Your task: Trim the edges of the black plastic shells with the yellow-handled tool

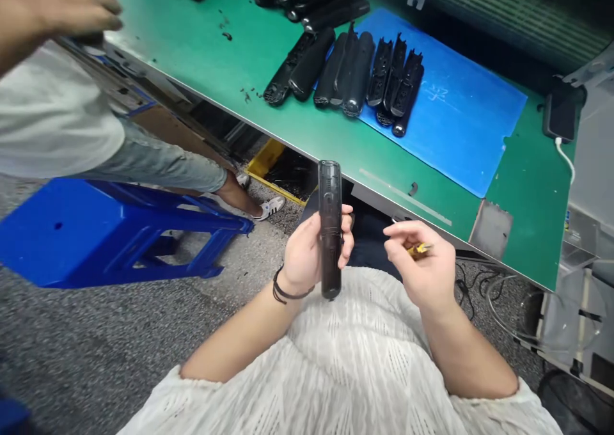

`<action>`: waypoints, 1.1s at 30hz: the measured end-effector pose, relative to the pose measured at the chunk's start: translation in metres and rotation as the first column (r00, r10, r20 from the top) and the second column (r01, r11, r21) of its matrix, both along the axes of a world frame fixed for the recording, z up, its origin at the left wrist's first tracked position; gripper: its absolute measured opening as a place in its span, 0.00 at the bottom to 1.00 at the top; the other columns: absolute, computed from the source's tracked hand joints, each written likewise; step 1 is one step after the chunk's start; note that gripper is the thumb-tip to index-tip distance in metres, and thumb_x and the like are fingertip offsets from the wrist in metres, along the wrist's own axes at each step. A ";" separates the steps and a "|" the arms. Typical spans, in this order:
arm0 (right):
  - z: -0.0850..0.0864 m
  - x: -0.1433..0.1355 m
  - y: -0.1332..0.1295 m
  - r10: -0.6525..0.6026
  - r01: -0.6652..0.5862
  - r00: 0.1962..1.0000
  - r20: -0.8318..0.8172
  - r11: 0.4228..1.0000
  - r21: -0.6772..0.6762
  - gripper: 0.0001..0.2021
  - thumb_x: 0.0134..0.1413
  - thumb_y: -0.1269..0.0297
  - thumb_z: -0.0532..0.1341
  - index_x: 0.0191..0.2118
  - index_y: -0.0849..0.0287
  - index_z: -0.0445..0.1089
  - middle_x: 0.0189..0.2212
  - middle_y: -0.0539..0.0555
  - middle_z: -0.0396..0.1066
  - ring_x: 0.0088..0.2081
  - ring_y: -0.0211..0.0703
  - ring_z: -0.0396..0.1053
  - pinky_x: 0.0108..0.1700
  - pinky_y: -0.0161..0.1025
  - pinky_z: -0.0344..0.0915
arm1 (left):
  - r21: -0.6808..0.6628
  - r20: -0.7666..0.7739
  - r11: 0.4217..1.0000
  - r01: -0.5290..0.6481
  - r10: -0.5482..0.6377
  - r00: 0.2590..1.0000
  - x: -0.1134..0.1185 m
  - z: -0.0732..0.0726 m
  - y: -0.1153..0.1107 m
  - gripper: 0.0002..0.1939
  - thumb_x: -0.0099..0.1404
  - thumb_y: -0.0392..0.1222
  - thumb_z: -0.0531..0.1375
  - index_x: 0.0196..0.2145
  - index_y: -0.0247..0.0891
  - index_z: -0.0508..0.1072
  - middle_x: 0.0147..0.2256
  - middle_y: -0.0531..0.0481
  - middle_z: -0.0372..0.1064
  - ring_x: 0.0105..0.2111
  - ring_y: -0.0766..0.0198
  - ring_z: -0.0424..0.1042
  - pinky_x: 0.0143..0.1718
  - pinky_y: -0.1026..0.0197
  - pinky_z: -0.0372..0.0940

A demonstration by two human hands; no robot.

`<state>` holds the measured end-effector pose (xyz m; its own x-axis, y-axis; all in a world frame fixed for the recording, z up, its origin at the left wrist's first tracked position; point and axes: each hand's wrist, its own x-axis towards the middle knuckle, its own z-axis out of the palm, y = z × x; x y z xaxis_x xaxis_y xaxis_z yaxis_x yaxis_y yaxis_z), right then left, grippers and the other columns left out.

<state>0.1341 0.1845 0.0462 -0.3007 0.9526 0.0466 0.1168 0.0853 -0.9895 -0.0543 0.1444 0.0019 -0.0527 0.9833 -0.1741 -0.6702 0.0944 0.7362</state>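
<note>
While fingers of the left hand clamp a long black plastic casing, seemingly steadying it, the right hand, closed on a thin yellow tool, likely must move left.

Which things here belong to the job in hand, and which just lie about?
Likely the job:
dark casing, in the left hand
small yellow item, in the right hand
black casings on the bench

Likely lying about:
phone
blue stool

Over the right part of the blue sheet, passage is open; black casings obstruct its left part.
</note>
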 end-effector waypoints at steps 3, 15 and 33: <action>-0.006 -0.005 -0.003 0.043 -0.092 0.985 0.167 0.950 0.299 0.05 0.61 0.68 0.67 0.42 0.51 0.77 0.28 0.48 0.72 0.26 0.37 0.66 0.29 0.37 0.63 | -0.107 0.196 0.994 0.037 -0.016 0.980 0.001 0.012 0.001 0.24 0.71 0.59 0.59 0.49 0.34 0.75 0.35 0.48 0.65 0.24 0.67 0.67 0.12 0.69 0.59; -0.012 -0.026 -0.019 0.272 -0.343 0.936 0.225 0.846 0.408 0.05 0.64 0.66 0.66 0.44 0.56 0.73 0.30 0.50 0.74 0.28 0.37 0.67 0.32 0.37 0.63 | -0.165 0.222 0.979 -0.121 0.156 0.962 0.004 0.025 0.003 0.21 0.75 0.55 0.53 0.47 0.34 0.75 0.34 0.49 0.63 0.24 0.69 0.64 0.14 0.70 0.59; -0.006 -0.035 -0.025 0.267 -0.778 0.623 0.735 0.113 0.618 0.13 0.65 0.71 0.57 0.27 0.56 0.62 0.23 0.48 0.61 0.25 0.39 0.56 0.29 0.43 0.46 | -0.171 0.138 0.982 -0.076 0.100 0.985 -0.007 0.020 -0.010 0.23 0.70 0.58 0.63 0.47 0.33 0.74 0.31 0.52 0.64 0.18 0.73 0.61 0.13 0.70 0.53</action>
